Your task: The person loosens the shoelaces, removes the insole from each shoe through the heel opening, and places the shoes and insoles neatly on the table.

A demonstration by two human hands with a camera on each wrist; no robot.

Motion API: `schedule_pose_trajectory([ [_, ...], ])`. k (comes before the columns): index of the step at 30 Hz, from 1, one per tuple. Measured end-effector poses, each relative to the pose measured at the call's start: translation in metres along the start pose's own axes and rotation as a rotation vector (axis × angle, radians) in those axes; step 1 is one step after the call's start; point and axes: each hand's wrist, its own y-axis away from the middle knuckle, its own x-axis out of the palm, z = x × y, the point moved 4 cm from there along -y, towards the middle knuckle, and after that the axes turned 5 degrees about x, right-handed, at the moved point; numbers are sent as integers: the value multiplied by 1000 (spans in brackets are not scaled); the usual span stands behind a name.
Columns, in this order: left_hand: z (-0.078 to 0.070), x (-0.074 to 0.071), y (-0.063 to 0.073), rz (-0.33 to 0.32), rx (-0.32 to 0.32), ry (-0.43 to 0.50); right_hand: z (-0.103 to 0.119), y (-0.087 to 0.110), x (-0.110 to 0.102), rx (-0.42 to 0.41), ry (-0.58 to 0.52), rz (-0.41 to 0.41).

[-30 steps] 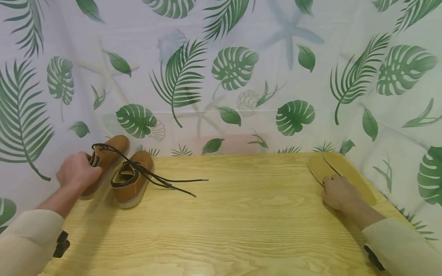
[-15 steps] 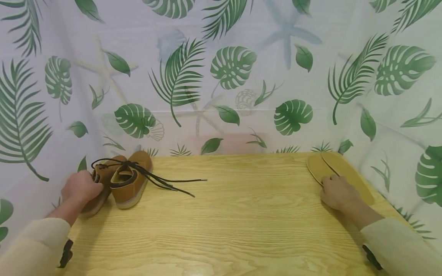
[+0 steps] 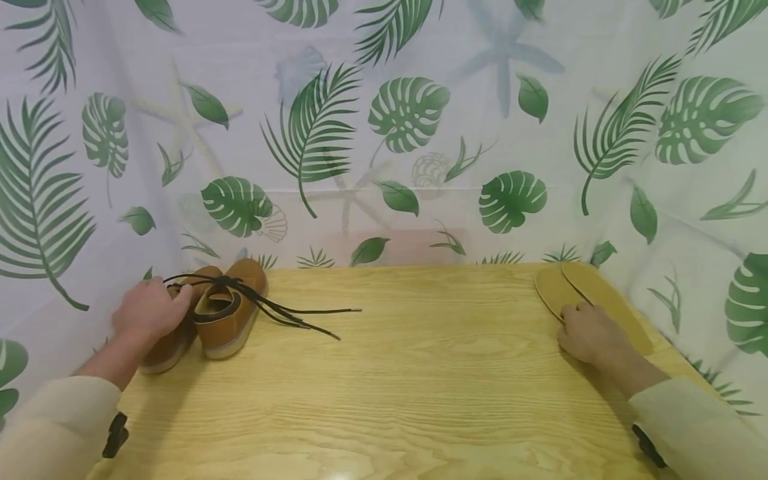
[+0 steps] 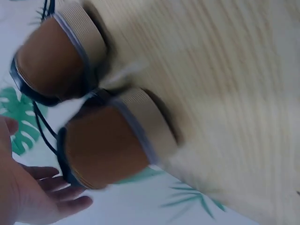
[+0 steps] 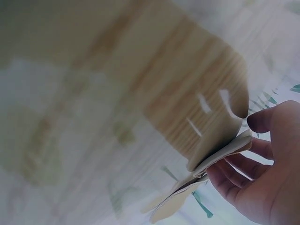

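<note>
In the head view my left hand (image 3: 147, 310) is over the heel of the left brown shoe (image 3: 171, 347), its thumb stretched towards the opening. The left wrist view shows the loose fingers (image 4: 70, 206) beside that shoe's heel (image 4: 103, 145), not wrapped round it. The right brown shoe (image 3: 225, 327) stands against it; black laces (image 3: 288, 313) join the two and trail right. On the far right, my right hand (image 3: 594, 337) holds the near edge of a pair of tan insoles (image 3: 618, 310). In the right wrist view, its thumb and fingers lie either side of the insoles (image 5: 225, 152).
Both pairs lie on a wood-grain table (image 3: 390, 400), at its back left and back right corners. A white curtain (image 3: 384, 220) printed with green leaves hangs close behind and along both sides.
The left hand has lowered the left shoe and drawn it beside the right one; its grip has loosened, with the hand shifting slightly right and up. The right hand and insoles stay put.
</note>
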Motion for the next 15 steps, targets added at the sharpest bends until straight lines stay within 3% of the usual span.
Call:
schedule_pose_trajectory([
  [5, -37, -4, 4, -101, 114, -9, -2, -2, 2, 3, -33, -24],
  [11, -82, -4, 12, -238, 293, 113, 11, -8, -8, -29, -111, -117],
  [15, -111, 4, 14, -241, 383, 195, 28, -11, -13, -32, -125, -146],
])
